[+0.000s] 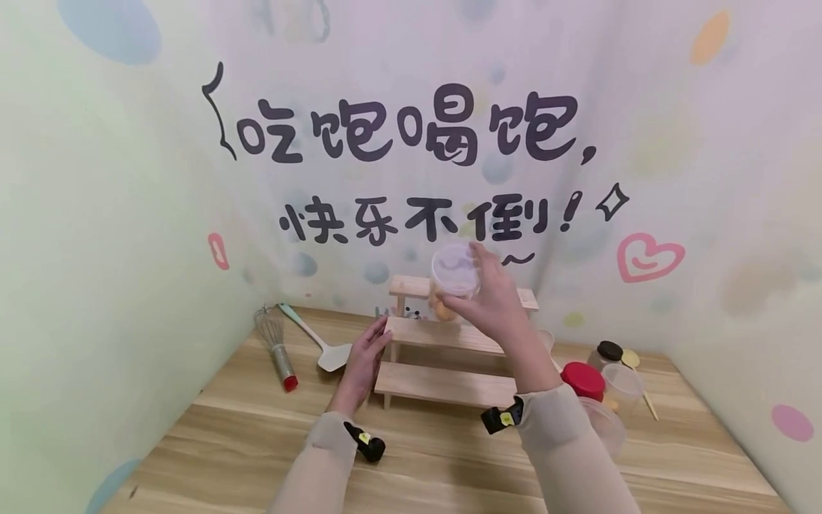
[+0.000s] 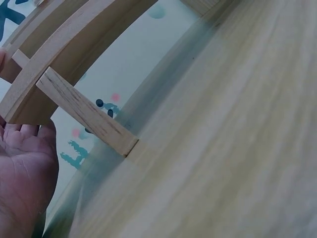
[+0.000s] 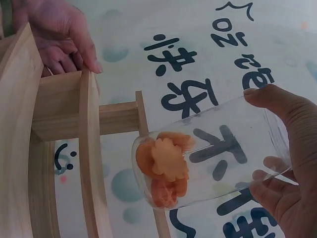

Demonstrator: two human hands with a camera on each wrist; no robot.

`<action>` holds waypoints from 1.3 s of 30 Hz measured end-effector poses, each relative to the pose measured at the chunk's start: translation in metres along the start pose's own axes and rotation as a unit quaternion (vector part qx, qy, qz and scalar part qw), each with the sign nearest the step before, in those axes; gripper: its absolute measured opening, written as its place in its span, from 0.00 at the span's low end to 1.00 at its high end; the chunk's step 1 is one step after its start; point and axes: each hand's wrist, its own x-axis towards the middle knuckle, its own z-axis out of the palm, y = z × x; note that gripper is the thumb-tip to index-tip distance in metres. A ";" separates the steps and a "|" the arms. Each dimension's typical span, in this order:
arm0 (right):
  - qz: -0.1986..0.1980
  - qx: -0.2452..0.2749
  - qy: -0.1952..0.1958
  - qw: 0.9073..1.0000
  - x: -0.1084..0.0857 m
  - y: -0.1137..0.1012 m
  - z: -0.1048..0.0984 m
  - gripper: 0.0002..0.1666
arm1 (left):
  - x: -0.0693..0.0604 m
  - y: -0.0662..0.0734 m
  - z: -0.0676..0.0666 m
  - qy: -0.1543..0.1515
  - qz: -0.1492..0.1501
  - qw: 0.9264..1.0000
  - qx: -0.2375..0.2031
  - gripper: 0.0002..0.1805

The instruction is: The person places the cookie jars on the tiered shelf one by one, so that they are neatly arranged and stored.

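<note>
My right hand (image 1: pixel 496 300) grips a clear plastic jar (image 1: pixel 454 270) near its lidded end, thumb on one side and fingers on the other. Orange flower-shaped pieces (image 3: pixel 169 159) lie at the bottom of the jar. It is held up in front of the top tier of a three-tier wooden stand (image 1: pixel 449 384), and whether they touch cannot be told. At the stand's left end, my left hand (image 1: pixel 364 363) holds the end of the middle shelf, its thumb on the edge and some fingers partly hidden behind the wood.
Left of the stand lie a whisk (image 1: pixel 277 350) and a spatula (image 1: pixel 330 357). On the right, partly behind my right arm, are a red-lidded jar (image 1: pixel 583 380), a black-lidded jar (image 1: pixel 606 353), clear containers (image 1: pixel 623 384) and a yellow spoon (image 1: pixel 631 358). A printed wall cloth (image 1: pixel 411 178) hangs behind.
</note>
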 end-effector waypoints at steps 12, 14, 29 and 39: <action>0.023 0.149 0.065 0.986 0.002 0.017 0.029 0.55 | -0.002 -0.001 0.000 -0.005 0.003 1.000 0.008 0.36; 0.044 0.150 0.062 0.986 0.001 0.022 0.034 0.53 | -0.002 -0.001 -0.001 -0.002 0.003 1.000 0.008 0.36; 0.112 0.177 0.026 0.978 -0.002 0.036 0.053 0.52 | -0.001 -0.002 0.000 -0.002 0.003 1.000 -0.005 0.35; 0.132 0.192 0.025 0.972 0.002 0.041 0.064 0.57 | -0.001 -0.002 0.001 0.003 -0.001 1.000 -0.002 0.34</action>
